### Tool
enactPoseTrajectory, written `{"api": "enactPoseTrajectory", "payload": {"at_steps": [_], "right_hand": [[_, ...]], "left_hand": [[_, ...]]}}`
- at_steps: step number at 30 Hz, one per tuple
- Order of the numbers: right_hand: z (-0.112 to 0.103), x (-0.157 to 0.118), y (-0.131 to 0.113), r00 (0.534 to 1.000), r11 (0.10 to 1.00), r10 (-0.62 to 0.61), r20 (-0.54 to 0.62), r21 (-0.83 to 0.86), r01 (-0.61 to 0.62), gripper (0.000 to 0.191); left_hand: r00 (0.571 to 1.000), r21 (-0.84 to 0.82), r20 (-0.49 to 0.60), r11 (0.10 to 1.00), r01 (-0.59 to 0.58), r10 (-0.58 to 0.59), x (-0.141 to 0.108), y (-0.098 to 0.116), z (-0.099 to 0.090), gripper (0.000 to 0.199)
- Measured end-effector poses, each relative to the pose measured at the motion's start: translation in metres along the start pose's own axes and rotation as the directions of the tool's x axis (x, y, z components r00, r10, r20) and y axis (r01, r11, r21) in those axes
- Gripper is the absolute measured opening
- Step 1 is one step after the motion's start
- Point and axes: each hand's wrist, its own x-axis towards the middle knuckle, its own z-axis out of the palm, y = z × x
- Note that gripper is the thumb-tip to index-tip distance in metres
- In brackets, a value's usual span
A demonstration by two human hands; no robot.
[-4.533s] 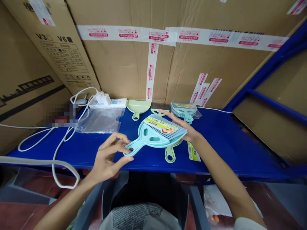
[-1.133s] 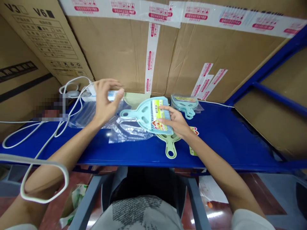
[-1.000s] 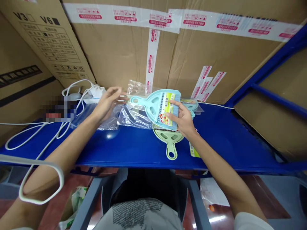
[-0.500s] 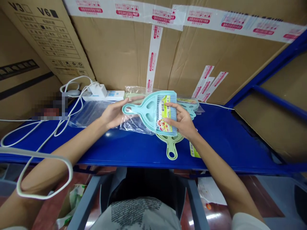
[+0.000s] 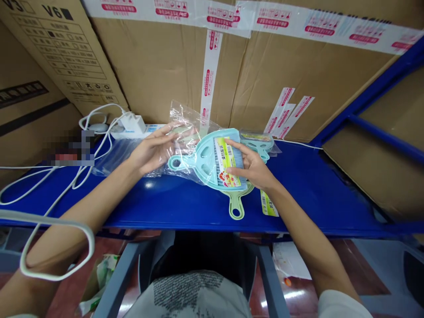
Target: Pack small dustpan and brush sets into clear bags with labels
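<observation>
My right hand (image 5: pixel 255 165) grips the wide end of a light-blue dustpan and brush set (image 5: pixel 206 161), thumb and fingers over its yellow-green label card (image 5: pixel 228 162). The set's handle points left, with clear film around it. My left hand (image 5: pixel 155 148) holds a clear plastic bag (image 5: pixel 185 117), its fingers stretched out and partly behind the shiny film. Below the blue set, a green dustpan (image 5: pixel 236 205) lies on the table with its handle toward me. Another bagged light-blue set (image 5: pixel 256 145) lies behind my right hand.
The blue table (image 5: pixel 185 207) backs onto a large taped cardboard panel (image 5: pixel 159 75). A power strip (image 5: pixel 150 129) with a white plug and looping white cables (image 5: pixel 74 176) sits at the left. More clear bags (image 5: pixel 115 154) lie beside it. A loose label card (image 5: pixel 269 204) rests near the front edge.
The plastic bag has risen and spread around my left fingers, and film now covers the blue handle. My left hand has shifted slightly left; my right still grips the set.
</observation>
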Motion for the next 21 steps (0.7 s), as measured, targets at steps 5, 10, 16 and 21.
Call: {"api": "enactPoseTrajectory", "payload": {"at_steps": [5,10,16,21], "right_hand": [[0.004,0.001,0.004,0.992,0.996,-0.087,-0.086,-0.033,0.084,0.096],[0.008,0.004,0.008,0.964,0.972,-0.217,-0.154,-0.125,0.198,0.097],[0.011,0.003,0.003,0.960,0.961,-0.226,-0.164,-0.199,0.192,0.101],[0.010,-0.001,0.003,0.951,0.948,-0.264,-0.160,-0.226,0.225,0.086]], "left_hand": [[0.996,-0.001,-0.014,0.996,0.092,-0.092,0.000,-0.009,0.002,0.050],[0.989,-0.009,0.026,0.990,0.143,-0.143,-0.003,-0.023,0.005,0.062],[0.987,-0.018,0.012,0.987,0.159,-0.158,-0.002,-0.021,0.002,0.049],[0.989,-0.008,0.039,0.990,0.142,-0.142,0.002,-0.018,-0.001,0.038]]}}
